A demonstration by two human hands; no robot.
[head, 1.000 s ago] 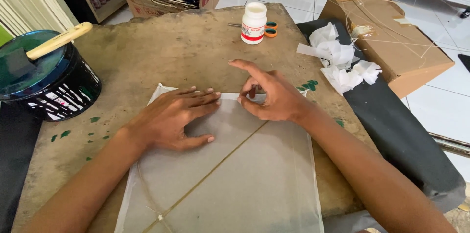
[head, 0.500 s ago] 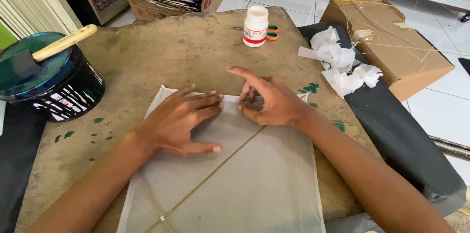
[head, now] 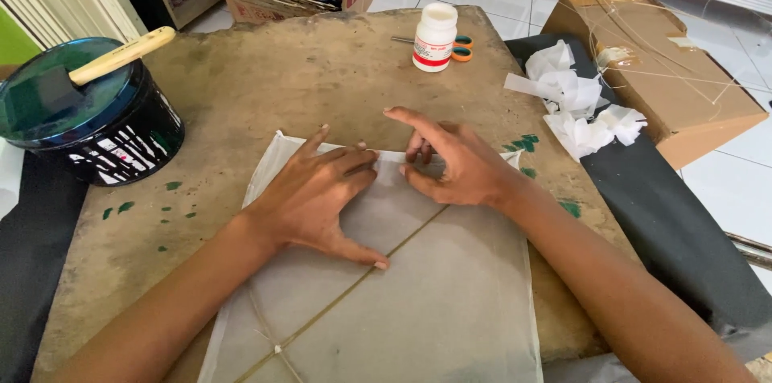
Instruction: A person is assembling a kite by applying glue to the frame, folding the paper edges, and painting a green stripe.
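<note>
Nearest, lying flat on the worn bench [head: 322, 77]: a translucent paper sheet [head: 450, 294] crossed by thin sticks [head: 354, 290], under both hands. Left hand [head: 318, 198] pressed palm down on the sheet, fingers [head: 346, 159] spread and straight, thumb touching a stick. Right hand [head: 458, 166] just beside it, fingers curled together, pinching the folded top edge of the sheet; index finger pointing left. Beyond the fingertips, well apart: white bottle [head: 435, 37] and orange-handled scissors [head: 458, 48]. Left of the left fingers, a black tub [head: 104, 137] with a wooden-handled brush [head: 121, 55]. Right of the right fingers, crumpled white paper [head: 575, 105] and a cardboard box [head: 659, 69].
</note>
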